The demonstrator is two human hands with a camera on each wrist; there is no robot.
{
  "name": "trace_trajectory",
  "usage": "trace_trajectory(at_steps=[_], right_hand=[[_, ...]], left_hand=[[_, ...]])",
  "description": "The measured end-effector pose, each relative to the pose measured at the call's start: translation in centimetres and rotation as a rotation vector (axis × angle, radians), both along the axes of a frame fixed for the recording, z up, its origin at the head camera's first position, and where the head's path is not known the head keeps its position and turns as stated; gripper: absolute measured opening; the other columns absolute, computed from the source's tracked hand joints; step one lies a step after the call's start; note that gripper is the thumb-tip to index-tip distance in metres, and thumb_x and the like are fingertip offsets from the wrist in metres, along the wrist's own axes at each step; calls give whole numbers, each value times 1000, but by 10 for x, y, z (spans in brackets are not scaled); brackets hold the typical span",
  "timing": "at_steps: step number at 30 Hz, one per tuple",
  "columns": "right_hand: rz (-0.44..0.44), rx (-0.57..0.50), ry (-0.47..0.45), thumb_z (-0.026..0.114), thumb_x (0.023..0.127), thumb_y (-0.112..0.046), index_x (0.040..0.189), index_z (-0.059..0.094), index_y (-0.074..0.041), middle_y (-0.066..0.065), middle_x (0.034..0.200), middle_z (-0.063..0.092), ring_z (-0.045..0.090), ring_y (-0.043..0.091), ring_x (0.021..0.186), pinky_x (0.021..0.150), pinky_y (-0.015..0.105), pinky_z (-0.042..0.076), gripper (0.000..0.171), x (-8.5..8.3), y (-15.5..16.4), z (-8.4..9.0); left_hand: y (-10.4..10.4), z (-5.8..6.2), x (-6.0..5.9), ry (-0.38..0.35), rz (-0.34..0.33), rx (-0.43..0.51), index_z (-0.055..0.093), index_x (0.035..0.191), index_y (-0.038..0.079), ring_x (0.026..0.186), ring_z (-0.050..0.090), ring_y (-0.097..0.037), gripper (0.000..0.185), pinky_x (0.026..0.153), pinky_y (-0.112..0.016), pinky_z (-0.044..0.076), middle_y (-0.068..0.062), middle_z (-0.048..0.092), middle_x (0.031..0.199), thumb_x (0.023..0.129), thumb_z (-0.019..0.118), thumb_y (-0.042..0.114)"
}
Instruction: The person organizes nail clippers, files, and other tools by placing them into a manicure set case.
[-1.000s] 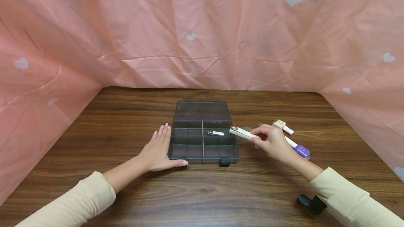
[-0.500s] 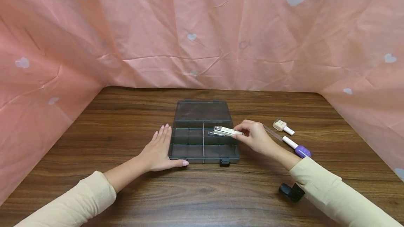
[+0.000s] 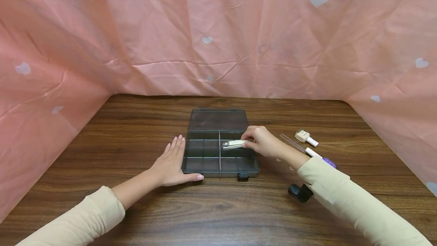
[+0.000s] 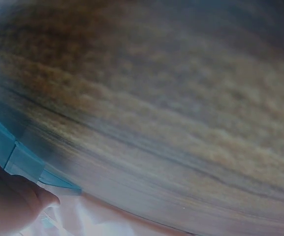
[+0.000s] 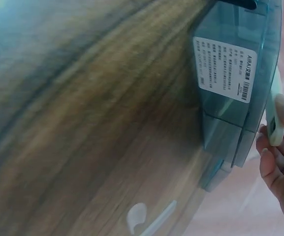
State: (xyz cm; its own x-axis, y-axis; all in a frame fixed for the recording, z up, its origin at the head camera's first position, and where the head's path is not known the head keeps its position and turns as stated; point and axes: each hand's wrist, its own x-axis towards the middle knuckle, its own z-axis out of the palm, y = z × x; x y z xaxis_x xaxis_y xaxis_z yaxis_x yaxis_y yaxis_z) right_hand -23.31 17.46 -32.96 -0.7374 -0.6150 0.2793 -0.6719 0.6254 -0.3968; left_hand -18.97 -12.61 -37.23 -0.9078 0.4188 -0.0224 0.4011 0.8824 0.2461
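A dark see-through organizer box (image 3: 203,164) lies open on the wooden table, its lid (image 3: 218,120) flat behind it. My left hand (image 3: 172,160) rests flat on the table, fingers straight along the box's left wall and thumb by its front corner. My right hand (image 3: 247,143) pinches a white nail clipper (image 3: 233,144) by one end, low over the middle right compartment. Whether the clipper touches the floor of the compartment I cannot tell. In the right wrist view the clipper (image 5: 274,115) sits between my fingers (image 5: 279,157) beside the labelled box (image 5: 225,69).
To the right of the box lie a small nail polish bottle (image 3: 305,136), a thin nail file (image 3: 293,142) and a white tool with a purple cap (image 3: 322,158), partly behind my right sleeve. Pink heart-print cloth walls the table on three sides.
My right hand carried the white clipper leftward from beside the box to over its middle right compartment, covering the small clipper that lay there. My left hand has stayed still.
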Motion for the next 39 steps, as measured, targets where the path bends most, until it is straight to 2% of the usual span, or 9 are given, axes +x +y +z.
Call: trace_trajectory(at_steps=[6, 10, 20, 27, 33, 39], right_hand=[[18, 67, -36, 68, 82, -7, 87, 69, 3, 8, 80, 63, 46, 5, 61, 54, 20, 42, 12, -6, -8, -2], [13, 109, -34, 70, 81, -10, 83, 70, 0, 5, 77, 63, 48, 8, 65, 59, 21, 43, 11, -9, -11, -1], [-24, 192, -174, 72, 79, -11, 76, 70, -3, 2, 69, 66, 52, 5, 61, 57, 20, 45, 9, -19, -14, 5], [-38, 261, -170, 72, 78, -8, 70, 70, -4, 0, 64, 65, 50, 4, 59, 57, 19, 45, 9, -24, -15, -2], [-43, 241, -129, 70, 79, -7, 72, 72, -5, 2, 67, 68, 52, 5, 60, 57, 21, 45, 8, -23, -14, -4], [-79, 97, -34, 67, 83, -7, 83, 73, -2, 8, 82, 70, 61, 20, 78, 66, 29, 49, 8, -13, -8, 1]], left_hand=[[-1, 0, 0, -3, -2, 2, 10, 146, -8, 144, 4, -36, 122, 117, -48, 12, -25, 5, 154, 70, 52, 78], [-1, 0, -1, -5, -5, -5, 9, 146, -7, 144, 3, -36, 122, 117, -48, 12, -25, 4, 154, 70, 51, 79], [0, 2, -1, -9, 0, -4, 8, 146, -7, 144, 4, -36, 122, 117, -47, 12, -25, 4, 154, 71, 52, 78], [0, 0, 0, -9, 0, 3, 8, 146, -7, 144, 4, -36, 122, 117, -48, 12, -25, 5, 154, 70, 52, 78], [0, 0, 0, -5, 2, 5, 9, 146, -7, 144, 4, -36, 122, 117, -48, 12, -25, 5, 154, 70, 52, 78], [0, 1, 0, -7, 3, 3, 9, 146, -7, 144, 4, -36, 123, 117, -48, 12, -25, 5, 154, 70, 51, 79]])
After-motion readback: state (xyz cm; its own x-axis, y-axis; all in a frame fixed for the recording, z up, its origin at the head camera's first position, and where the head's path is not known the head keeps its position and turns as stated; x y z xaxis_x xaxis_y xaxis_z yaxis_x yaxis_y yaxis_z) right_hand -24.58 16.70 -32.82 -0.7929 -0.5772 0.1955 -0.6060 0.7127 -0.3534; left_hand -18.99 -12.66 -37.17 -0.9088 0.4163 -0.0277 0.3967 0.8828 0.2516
